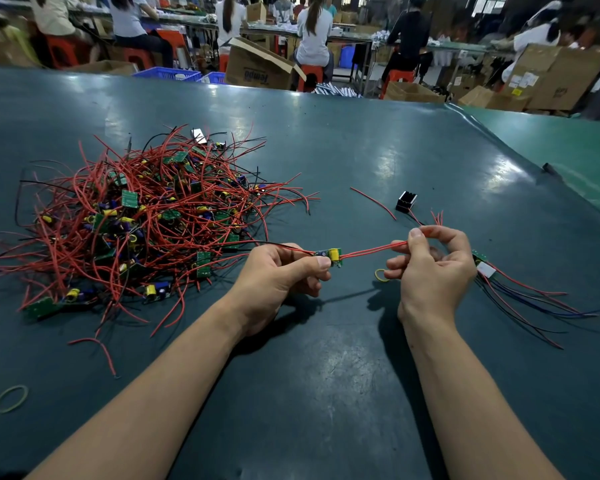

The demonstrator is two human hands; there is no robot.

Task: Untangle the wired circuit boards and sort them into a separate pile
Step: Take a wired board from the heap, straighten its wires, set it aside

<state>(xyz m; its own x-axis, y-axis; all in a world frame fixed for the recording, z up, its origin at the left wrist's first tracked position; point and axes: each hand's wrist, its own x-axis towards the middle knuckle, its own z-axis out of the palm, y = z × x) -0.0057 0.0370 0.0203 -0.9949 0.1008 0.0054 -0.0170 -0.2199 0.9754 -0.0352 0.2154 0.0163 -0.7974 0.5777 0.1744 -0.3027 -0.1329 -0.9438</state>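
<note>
Dark green bench point(326, 150): right of the tangled pile point(146, 216), left hand point(284, 271) pinches a circuit board point(329, 256) while right hand point(430, 261) pinches its red wires point(371, 250); best drawn straight gently.

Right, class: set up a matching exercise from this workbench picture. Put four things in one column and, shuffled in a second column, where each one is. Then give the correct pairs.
Things
1. big tangled heap of red-wired green circuit boards
2. small green circuit board with a yellow part
3. pair of red wires
4. loose yellowish rubber band

Places
A. on the table near the left forearm
B. pinched by the right hand
C. on the table, far left of the hands
D. held by the left hand

Pairs: 1-C, 2-D, 3-B, 4-A
</note>
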